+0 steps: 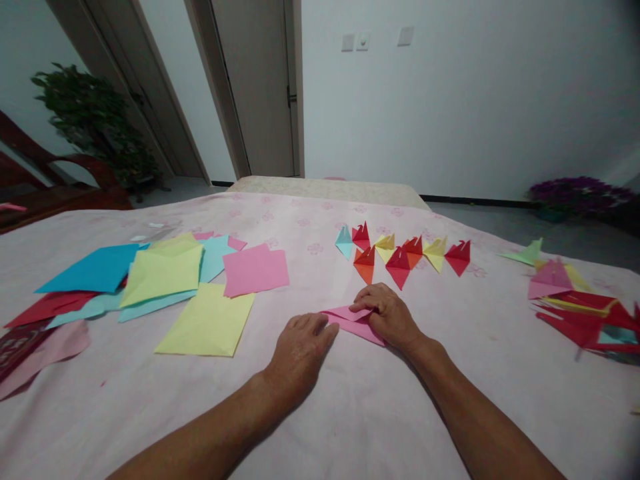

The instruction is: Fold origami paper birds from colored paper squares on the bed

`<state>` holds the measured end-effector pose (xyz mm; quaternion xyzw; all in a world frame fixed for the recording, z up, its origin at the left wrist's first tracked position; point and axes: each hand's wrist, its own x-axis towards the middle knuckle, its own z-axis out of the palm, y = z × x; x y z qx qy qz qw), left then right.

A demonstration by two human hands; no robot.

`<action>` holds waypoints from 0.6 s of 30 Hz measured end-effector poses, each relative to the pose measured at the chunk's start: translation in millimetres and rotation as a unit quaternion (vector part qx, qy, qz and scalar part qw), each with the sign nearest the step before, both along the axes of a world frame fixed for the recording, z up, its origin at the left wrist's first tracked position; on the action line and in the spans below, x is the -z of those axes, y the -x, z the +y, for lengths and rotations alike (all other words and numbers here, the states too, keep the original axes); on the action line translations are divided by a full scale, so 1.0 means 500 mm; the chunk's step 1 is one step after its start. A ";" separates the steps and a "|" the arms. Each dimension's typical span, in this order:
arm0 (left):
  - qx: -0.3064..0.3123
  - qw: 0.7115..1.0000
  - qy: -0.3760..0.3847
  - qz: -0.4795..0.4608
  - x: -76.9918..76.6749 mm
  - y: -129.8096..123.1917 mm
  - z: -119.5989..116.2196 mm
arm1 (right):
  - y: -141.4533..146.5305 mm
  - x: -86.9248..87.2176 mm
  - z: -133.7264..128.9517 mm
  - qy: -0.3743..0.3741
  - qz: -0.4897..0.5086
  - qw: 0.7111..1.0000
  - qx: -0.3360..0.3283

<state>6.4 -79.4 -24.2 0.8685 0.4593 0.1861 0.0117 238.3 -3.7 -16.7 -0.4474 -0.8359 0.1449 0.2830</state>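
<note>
A folded piece of pink origami paper [356, 327] lies on the cloth between both hands, with a flap along its far edge partly raised. My left hand [303, 347] is closed at the paper's left corner, the thumb on the near side and the fingers on the far side. My right hand [390, 317] grips the right part, its bent fingers over the flap. Just beyond the hands stand several small folded paper birds, among them a red bird [399, 267], an orange bird [365, 264] and a light blue bird [344, 241].
Loose square sheets lie at the left, including a yellow sheet [207, 323], a pink sheet [255, 270] and a blue sheet [95, 268]. On the right is a heap of folded paper pieces [585, 327]. A pale pink tablecloth [350, 413] covers the table.
</note>
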 end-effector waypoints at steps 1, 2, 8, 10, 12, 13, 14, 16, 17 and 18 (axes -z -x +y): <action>-0.022 0.999 0.000 -0.024 -0.001 0.000 0.001 | 0.000 -0.003 -0.003 -0.002 -0.001 1.000 0.003; -0.046 0.998 -0.003 -0.052 -0.002 -0.001 0.003 | 0.001 -0.005 -0.007 -0.007 -0.001 1.000 0.000; -0.079 0.983 0.031 -0.160 -0.010 -0.016 0.039 | 0.009 -0.007 -0.021 -0.104 0.039 0.993 -0.044; -0.085 0.982 0.052 -0.159 -0.014 -0.019 0.052 | 0.011 -0.005 -0.022 -0.123 0.051 0.991 -0.029; -0.106 0.975 0.071 -0.182 -0.016 -0.020 0.060 | 0.008 -0.002 -0.021 -0.127 0.058 0.990 -0.004; -0.122 0.966 0.084 -0.210 -0.016 -0.019 0.061 | 0.006 0.001 -0.020 -0.127 0.063 0.990 0.012; -0.143 0.953 0.097 -0.250 -0.015 -0.018 0.062 | 0.002 0.004 -0.018 -0.125 0.071 0.989 0.037; -0.183 0.905 0.114 -0.367 -0.011 -0.013 0.060 | -0.006 0.011 -0.012 -0.121 0.107 0.981 0.112; -0.201 0.869 0.119 -0.436 -0.009 -0.009 0.058 | -0.010 0.015 -0.008 -0.109 0.116 0.977 0.143; -0.216 0.833 0.124 -0.495 -0.007 -0.004 0.056 | -0.012 0.019 -0.005 -0.092 0.122 0.972 0.176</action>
